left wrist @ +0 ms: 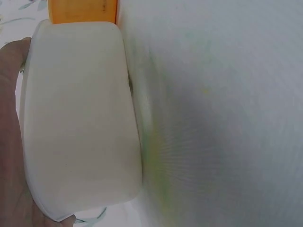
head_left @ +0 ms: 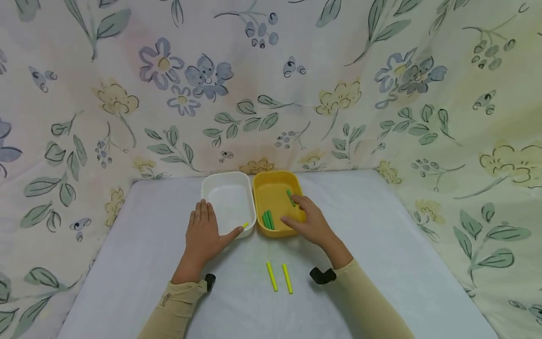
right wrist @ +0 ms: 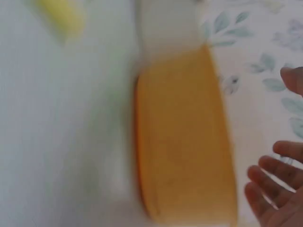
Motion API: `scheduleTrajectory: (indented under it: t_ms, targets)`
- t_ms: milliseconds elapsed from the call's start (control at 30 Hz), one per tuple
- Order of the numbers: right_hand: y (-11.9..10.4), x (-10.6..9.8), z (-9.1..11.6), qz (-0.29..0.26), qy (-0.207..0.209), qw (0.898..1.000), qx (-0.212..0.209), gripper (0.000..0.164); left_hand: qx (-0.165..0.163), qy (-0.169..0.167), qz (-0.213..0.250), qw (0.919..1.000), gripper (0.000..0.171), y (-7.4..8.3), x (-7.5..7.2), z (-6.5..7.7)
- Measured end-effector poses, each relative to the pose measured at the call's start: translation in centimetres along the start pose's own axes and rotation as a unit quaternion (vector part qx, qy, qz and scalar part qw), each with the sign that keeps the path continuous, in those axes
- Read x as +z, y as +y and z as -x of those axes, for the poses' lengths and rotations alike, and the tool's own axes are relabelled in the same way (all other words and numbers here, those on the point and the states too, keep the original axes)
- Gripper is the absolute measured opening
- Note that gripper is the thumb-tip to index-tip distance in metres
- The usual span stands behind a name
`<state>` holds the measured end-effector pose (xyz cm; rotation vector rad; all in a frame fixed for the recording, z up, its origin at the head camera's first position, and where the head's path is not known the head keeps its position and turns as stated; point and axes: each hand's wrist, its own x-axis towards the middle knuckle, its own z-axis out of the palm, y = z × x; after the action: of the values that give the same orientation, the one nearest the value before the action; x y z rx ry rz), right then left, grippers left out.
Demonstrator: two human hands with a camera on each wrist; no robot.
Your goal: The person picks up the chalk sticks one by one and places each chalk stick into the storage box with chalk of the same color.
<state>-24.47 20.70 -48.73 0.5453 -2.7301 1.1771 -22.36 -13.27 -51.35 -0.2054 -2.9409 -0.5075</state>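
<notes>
My left hand (head_left: 204, 235) rests over the near left part of a white plastic container (head_left: 230, 181), fingers straight and thumb stretched along its front rim. A short piece of a yellow stick (head_left: 245, 225) shows inside by the thumb tip; the rest is hidden. Over the near right side of a yellow container (head_left: 275, 176) is my right hand (head_left: 314, 225), its fingers spread and holding nothing in the right wrist view. One green stick (head_left: 290, 197) appears by its fingertips. Several green sticks (head_left: 268, 220) lie together at the container's near left.
Two yellow sticks (head_left: 279, 278) lie side by side on the white tabletop (head_left: 161, 221), in front of the containers. The containers stand against each other near the back edge. Floral cloth (head_left: 271, 94) hangs behind and at the sides.
</notes>
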Motion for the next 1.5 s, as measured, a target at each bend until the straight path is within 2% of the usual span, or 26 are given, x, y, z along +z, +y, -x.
scheduleTrajectory:
  t_ms: [100,167,267,367,533,667,800,933,1133,1500]
  targets:
    - [-0.7,-0.4,1.0,-0.077,-0.026,0.997,0.010,0.067,-0.001,-0.002,0.001,1.0000,0.134,0.0,0.0,0.1]
    - [-1.1,-0.7,1.8,-0.088,-0.045,0.995,0.010,0.065,-0.001,0.000,0.002,1.0000,0.133,0.0,-0.1,0.1]
    - [-1.7,-0.9,3.1,-0.062,-0.079,0.995,-0.003,0.064,0.000,0.001,0.004,1.0000,0.132,0.0,-0.2,0.1]
    - [-2.1,-0.9,4.5,-0.013,-0.105,0.994,-0.015,0.065,-0.001,-0.003,0.004,1.0000,0.132,0.0,-0.2,0.1]
    - [-2.1,-0.7,6.2,0.052,-0.104,0.993,-0.024,0.067,-0.002,-0.011,0.003,0.9999,0.132,0.1,-0.3,0.1]
    - [-2.1,-0.7,6.9,0.055,-0.092,0.994,-0.011,0.066,-0.002,-0.010,0.000,1.0000,0.133,0.0,-0.3,0.1]
    - [-1.9,-0.6,7.6,0.041,-0.098,0.994,0.007,0.067,-0.003,-0.013,-0.006,0.9999,0.133,-0.1,0.0,0.0]
    - [-1.5,-0.3,8.2,0.028,-0.130,0.991,0.017,0.071,-0.004,-0.013,-0.007,0.9999,0.134,-0.1,0.1,0.0]
    - [-1.0,0.3,9.0,0.034,-0.191,0.981,0.024,0.076,-0.007,-0.018,-0.005,0.9998,0.134,-0.1,0.0,0.0]
    - [-1.1,1.3,10.0,0.073,-0.222,0.972,0.022,0.082,-0.008,-0.018,-0.003,0.9998,0.136,-0.1,-0.2,-0.1]
